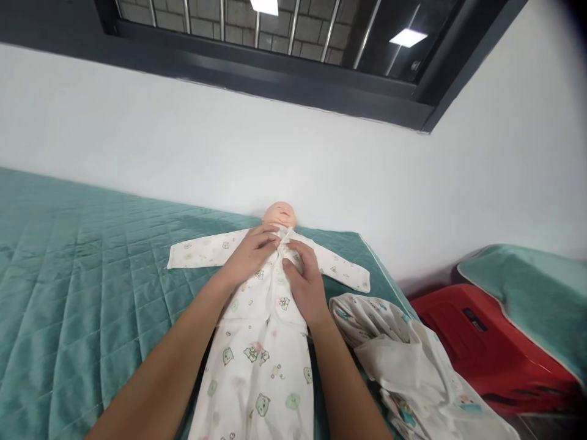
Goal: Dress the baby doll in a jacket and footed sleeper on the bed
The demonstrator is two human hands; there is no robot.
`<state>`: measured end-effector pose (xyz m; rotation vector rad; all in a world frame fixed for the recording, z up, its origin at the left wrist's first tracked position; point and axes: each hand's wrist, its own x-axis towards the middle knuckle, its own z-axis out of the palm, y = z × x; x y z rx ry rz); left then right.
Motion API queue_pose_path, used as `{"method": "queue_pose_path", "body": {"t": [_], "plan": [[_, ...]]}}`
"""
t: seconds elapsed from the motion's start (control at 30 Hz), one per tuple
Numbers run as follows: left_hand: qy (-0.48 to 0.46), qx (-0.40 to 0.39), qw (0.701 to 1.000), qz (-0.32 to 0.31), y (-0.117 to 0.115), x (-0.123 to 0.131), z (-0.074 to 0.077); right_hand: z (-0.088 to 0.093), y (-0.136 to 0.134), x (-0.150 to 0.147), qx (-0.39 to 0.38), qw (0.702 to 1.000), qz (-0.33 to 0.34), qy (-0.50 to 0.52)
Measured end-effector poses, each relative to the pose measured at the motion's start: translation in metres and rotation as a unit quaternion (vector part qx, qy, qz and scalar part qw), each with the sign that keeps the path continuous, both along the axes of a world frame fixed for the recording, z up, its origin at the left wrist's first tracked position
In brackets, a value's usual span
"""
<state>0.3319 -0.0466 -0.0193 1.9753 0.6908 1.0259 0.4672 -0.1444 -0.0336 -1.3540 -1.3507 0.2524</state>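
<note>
A baby doll (280, 214) lies on its back on a green quilted cover, its head toward the wall. It wears a white baby top (342, 269) printed with small animals, the sleeves spread out to both sides. Matching white pants (261, 379) reach down toward me. My left hand (252, 252) rests on the chest, fingertips closed on the top's front edge just below the neck. Opposite it, my right hand (306, 278) has its thumb and fingers bent on the other side of the same front opening. The exact fastening between the fingertips is partly hidden.
Crumpled white printed clothes (413, 360) lie to the right of the doll. Beyond the bed edge stands a red plastic stool or chair (486, 348), with green fabric (532, 293) partly over it. A white wall (183, 134) and a dark-framed barred window are behind.
</note>
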Motion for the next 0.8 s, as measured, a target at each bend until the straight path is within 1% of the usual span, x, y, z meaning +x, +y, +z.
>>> {"method": "queue_pose_path", "body": {"t": [0.17, 0.23, 0.3, 0.37, 0.43, 0.5, 0.57, 0.63, 0.7, 0.8], "plan": [[-0.026, -0.030, 0.999, -0.031, 0.007, 0.000, -0.001, 0.001, -0.001, 0.000, -0.022, 1.000, -0.002, 0.002], [-0.021, -0.026, 0.999, -0.030, 0.007, 0.001, 0.001, 0.002, 0.001, 0.001, -0.032, 0.999, -0.003, 0.009], [-0.002, -0.017, 1.000, -0.012, 0.005, 0.003, 0.004, 0.002, 0.001, 0.002, -0.040, 0.999, -0.003, 0.013], [0.024, 0.009, 0.999, 0.020, 0.000, 0.006, 0.008, 0.003, 0.001, 0.002, -0.041, 0.999, 0.000, 0.020], [0.057, 0.064, 0.994, 0.060, -0.006, 0.011, 0.011, 0.002, 0.001, 0.001, -0.032, 0.998, 0.003, 0.048], [0.095, 0.126, 0.984, 0.086, -0.013, 0.014, 0.015, 0.002, 0.002, 0.001, -0.019, 0.994, 0.007, 0.107], [0.123, 0.160, 0.976, 0.088, -0.017, 0.017, 0.017, 0.001, 0.004, 0.001, -0.016, 0.986, 0.011, 0.164], [0.129, 0.157, 0.976, 0.075, -0.019, 0.018, 0.019, -0.001, 0.006, 0.004, -0.021, 0.981, 0.019, 0.191], [0.114, 0.135, 0.983, 0.059, -0.020, 0.017, 0.019, -0.002, 0.007, 0.009, -0.026, 0.979, 0.037, 0.197], [0.064, 0.082, 0.994, 0.037, -0.021, 0.014, 0.019, -0.002, 0.006, 0.018, -0.043, 0.976, 0.093, 0.195]]}}
